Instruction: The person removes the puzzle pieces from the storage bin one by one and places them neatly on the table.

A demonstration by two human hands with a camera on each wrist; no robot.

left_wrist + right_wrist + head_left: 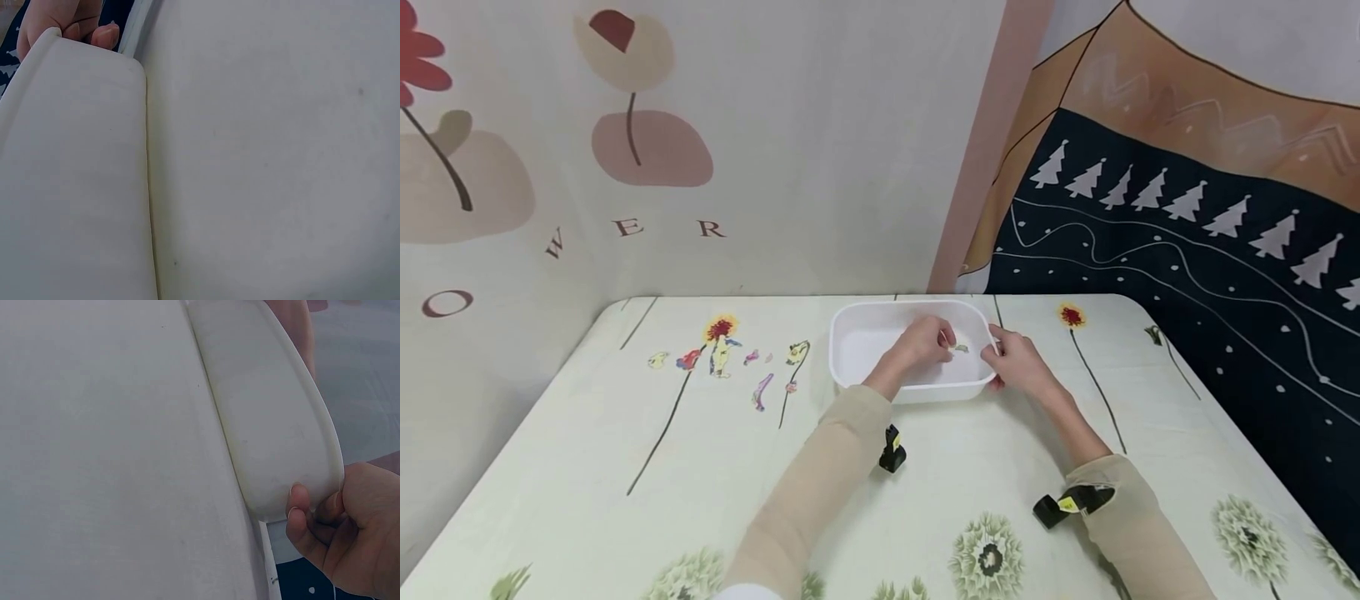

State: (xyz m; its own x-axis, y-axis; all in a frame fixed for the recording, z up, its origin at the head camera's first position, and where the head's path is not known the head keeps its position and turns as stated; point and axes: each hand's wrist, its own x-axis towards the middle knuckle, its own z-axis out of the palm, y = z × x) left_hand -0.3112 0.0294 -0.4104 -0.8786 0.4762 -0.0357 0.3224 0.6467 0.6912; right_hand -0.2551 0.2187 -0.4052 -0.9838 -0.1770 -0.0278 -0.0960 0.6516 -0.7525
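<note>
A white plastic tub (917,395) stands near the back of the table. My left hand (917,343) reaches down inside it with bent fingers, the fingertips beside a small greenish flat piece (961,348) on the bottom. Whether the fingers pinch a piece is too small to tell. My right hand (1019,362) grips the tub's right end, thumb and fingers on either side of the rim. In the right wrist view the right hand (369,525) holds the tub wall (275,425). The left wrist view shows the tub's outer side (75,156), with the right hand (62,22) beyond it.
Several small colourful flat pieces lie left of the tub, among them a yellow-and-blue one (720,357), a red one (688,360) and a purple one (762,392). A flower-printed cloth (955,467) covers the table. Hanging fabric (820,150) stands behind.
</note>
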